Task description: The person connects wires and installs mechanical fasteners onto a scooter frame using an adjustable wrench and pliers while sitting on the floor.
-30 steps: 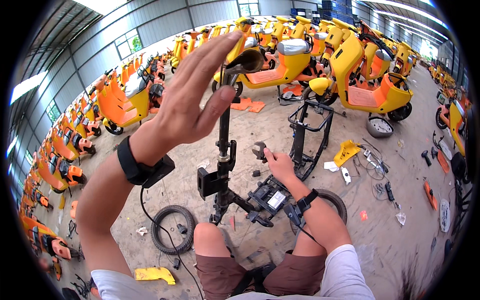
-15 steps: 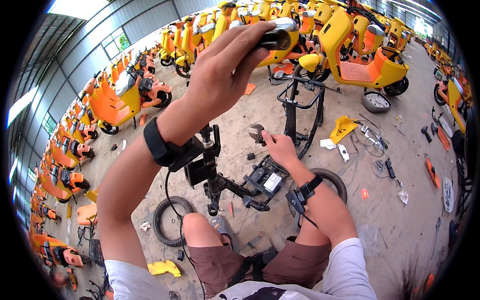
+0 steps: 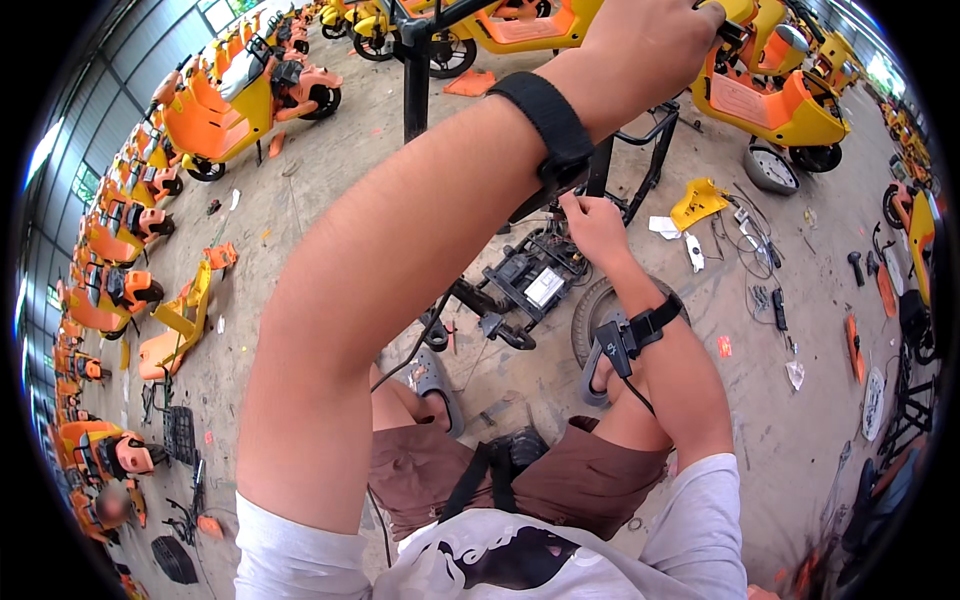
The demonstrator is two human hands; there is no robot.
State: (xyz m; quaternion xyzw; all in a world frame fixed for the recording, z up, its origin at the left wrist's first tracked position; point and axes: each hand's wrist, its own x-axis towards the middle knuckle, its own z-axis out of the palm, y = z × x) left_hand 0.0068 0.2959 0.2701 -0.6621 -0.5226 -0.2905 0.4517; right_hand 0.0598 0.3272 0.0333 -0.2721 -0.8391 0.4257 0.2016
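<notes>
My left hand reaches up and across to the right, its fingers closed round a dark handlebar grip. The black steering stem of a stripped scooter frame stands left of that hand. My right hand is closed below my left wrist, beside the frame's rear tubes. An adjustable wrench showed in it a moment ago; now my left wrist mostly hides that tool. Near my right fingers, the frame's black floor section carries a white-labelled part. A tire lies under my right forearm.
Yellow and orange scooters stand in rows ahead and at left. On the floor at right are a yellow panel, cables, a round grey basin-like part and loose tools. A yellow-orange body piece lies at left.
My left hand has swung to the right with the handlebar grip, and the steering stem has shifted in view. My right hand has moved slightly up and right, its wrench now mostly hidden.
</notes>
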